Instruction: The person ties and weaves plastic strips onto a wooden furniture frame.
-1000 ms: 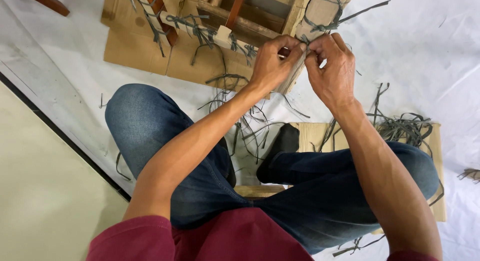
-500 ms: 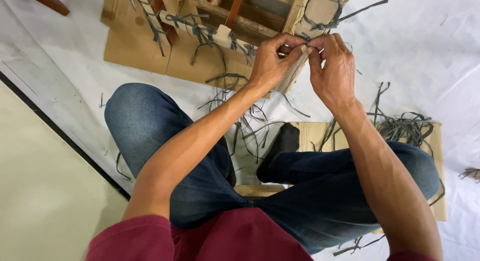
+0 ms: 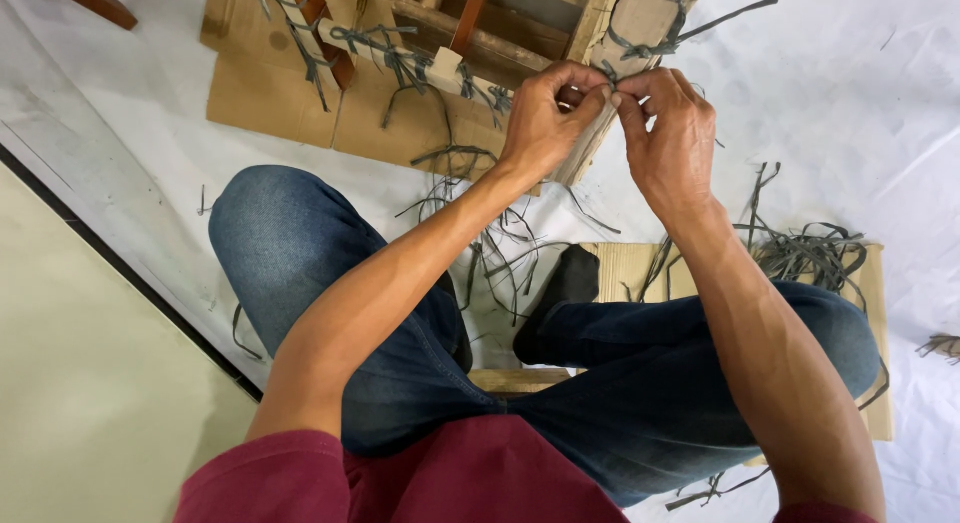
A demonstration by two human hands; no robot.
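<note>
Fingertips (image 3: 600, 95) of both hands are bunched together at one spot on the wooden frame (image 3: 600, 28), pinching what looks like a thin grey-green strip (image 3: 640, 45) where it wraps the upright post. Can't honestly tell how much strip is inside each pinch, the fingers hide it.

Going left to right: there's flat cardboard (image 3: 280, 98) on the white floor sheet (image 3: 860, 93), with the frame's lower rail (image 3: 420, 58) lying across it, already bound in a few places with knotted strips. Then the left hand (image 3: 540, 118), curled nearly closed, thumb and forefinger pressed on the strip right at the post. Touching it, the right hand (image 3: 675, 133), same deal, fingers closed down tight with the thumb meeting the left hand's. Past that, one loose strip end (image 3: 735, 13) sticks out to the right off the post, and a tangle of spare strips (image 3: 810, 253) sits on another piece of cardboard near the right knee.

Compared with a second ago, not much moved. Both hands stayed at that same post, and the fingers have just drawn in a touch closer together. So I'd guess it's the fiddly bit of a binding, tightening or tucking a knot, not a new wrap.
</note>
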